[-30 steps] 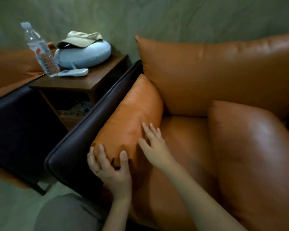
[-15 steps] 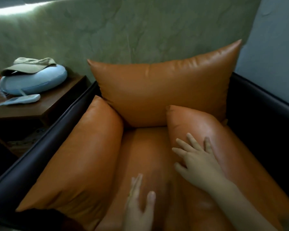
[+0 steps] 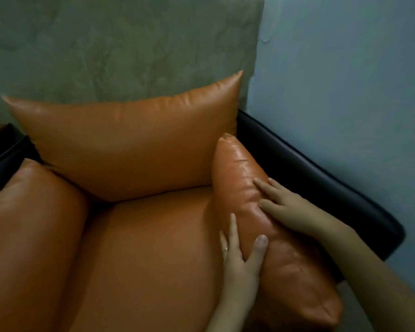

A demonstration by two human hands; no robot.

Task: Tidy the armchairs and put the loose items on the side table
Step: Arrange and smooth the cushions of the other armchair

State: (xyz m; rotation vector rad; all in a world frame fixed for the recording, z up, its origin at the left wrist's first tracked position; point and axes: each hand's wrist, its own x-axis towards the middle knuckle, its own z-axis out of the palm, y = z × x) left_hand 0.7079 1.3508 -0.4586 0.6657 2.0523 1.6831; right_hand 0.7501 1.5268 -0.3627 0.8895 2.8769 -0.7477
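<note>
Armchair w/ dark frame [image 3: 321,178] fills the view, orange leather cushions all in place on it. R side cushion [image 3: 240,168] stands on edge along the frame's right arm, its far end touching the back cushion [image 3: 130,144], its near end down at the front corner. Both hands are on it. Left hand [image 3: 240,257] is open, not clenched: fingers straight & flat against the cushion's inner face next to the seat cushion [image 3: 153,248], thumb spread up over the top ridge, so the cushion sits in the fork btwn thumb & fingers. Thin ring [image 3: 226,248] on one finger. Right hand [image 3: 290,209] also open, fingers straight & slightly spread, lying flat on the top/outer side of the same cushion, pressing, not gripping anything. L side cushion [image 3: 34,224] leans on the opposite arm, untouched. Back cushion upright vs. green mottled wall [image 3: 118,44]; pale blue wall [image 3: 345,80] at right.
</note>
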